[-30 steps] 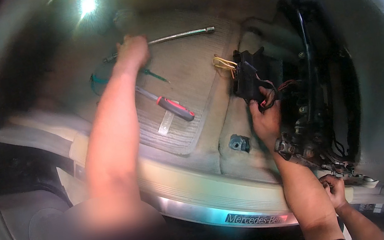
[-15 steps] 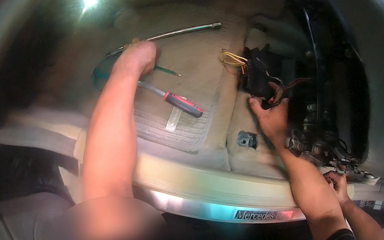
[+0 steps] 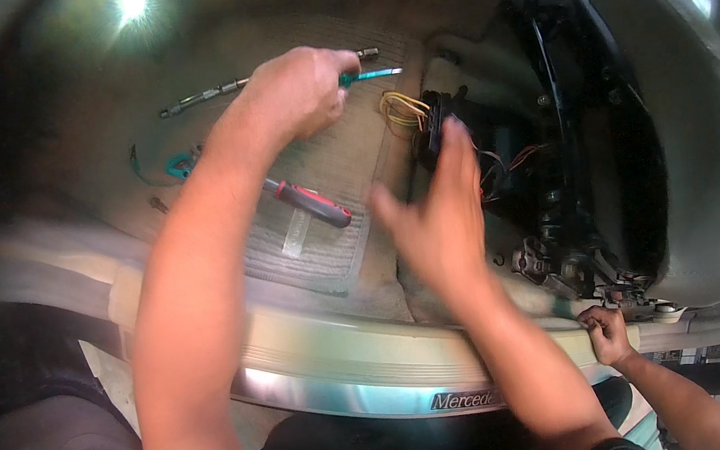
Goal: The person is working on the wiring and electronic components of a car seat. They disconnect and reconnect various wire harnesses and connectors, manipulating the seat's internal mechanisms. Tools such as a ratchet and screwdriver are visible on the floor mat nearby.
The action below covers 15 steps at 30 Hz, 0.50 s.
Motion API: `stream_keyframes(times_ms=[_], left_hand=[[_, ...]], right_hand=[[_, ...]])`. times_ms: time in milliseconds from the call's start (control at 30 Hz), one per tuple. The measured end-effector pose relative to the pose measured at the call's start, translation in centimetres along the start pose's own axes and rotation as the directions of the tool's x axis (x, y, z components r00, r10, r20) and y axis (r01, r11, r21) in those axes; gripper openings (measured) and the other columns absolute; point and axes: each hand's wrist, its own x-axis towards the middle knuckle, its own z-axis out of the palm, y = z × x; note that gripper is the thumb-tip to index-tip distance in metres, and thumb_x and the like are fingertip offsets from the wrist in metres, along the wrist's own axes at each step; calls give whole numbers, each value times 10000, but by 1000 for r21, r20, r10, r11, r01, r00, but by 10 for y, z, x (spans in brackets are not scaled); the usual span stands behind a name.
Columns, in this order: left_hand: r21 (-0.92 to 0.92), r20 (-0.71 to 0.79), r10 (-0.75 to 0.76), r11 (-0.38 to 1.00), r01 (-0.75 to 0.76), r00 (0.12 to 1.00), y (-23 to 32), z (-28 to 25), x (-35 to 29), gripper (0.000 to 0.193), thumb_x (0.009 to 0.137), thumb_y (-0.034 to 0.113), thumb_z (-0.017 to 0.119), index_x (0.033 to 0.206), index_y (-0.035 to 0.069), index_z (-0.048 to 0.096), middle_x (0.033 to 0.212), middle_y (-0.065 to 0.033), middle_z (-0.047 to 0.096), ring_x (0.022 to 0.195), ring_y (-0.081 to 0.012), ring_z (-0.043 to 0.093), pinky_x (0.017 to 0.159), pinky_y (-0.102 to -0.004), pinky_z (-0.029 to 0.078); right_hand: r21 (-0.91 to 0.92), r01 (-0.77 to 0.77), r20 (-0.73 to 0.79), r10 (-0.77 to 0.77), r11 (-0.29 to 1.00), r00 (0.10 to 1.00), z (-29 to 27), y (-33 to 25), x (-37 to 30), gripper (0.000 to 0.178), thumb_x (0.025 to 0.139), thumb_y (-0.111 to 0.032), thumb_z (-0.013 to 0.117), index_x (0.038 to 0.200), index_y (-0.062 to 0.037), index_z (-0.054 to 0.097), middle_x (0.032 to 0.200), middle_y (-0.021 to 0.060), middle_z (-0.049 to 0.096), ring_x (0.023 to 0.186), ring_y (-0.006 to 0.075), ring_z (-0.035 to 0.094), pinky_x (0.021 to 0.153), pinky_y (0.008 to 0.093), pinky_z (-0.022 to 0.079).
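Observation:
My left hand [image 3: 306, 90] is closed around a slim teal screwdriver-like tool [image 3: 374, 75], whose pale tip points right toward a bundle of yellow wires [image 3: 403, 111]. These wires come out of a black box-shaped part [image 3: 430, 140] beside the seat rails. Over the near side of that part, my right hand [image 3: 445, 211] is open, thumb spread from the fingers, slightly blurred and holding nothing. Behind my left hand lies a long metal bar [image 3: 203, 97], partly covered by it. A red-and-black-handled screwdriver [image 3: 314, 204] rests on the floor mat [image 3: 333, 262], its shaft partly behind my left forearm.
Another person's hand [image 3: 608, 334] rests at the door sill [image 3: 351, 344] on the right. A clear strip [image 3: 295, 233] lies under the screwdriver handle. A teal coiled item [image 3: 179, 166] lies left of my forearm. The grey seat [image 3: 705, 114] and metal seat rail [image 3: 549, 82] bound the right.
My left hand has moved right with the teal tool, which now points toward the yellow wires. My right hand has let go of the black part and opened, shifting left and up.

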Motion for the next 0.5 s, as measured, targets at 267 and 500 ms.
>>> stream_keyframes(times_ms=[267,500], left_hand=[[96,55,110,989,-115,992,23,1,-5,221,913,274,650,1021,89,707,914,-198,703,926,-400,668,795,-490,529],[143,-126,333,938,-315,935,68,4,-22,175,922,259,619,955,115,715,768,-131,677,751,-355,688,662,-466,549]], right_hand=[[129,-317,-168,336,940,927,40,86,43,701,771,-239,793,1380,4,545,1308,228,627,1174,379,617,1031,419,465],[563,-59,-197,204,824,959,16,100,13,714,780,-12,721,1454,-19,485,1293,150,632,1173,212,607,1039,334,455]])
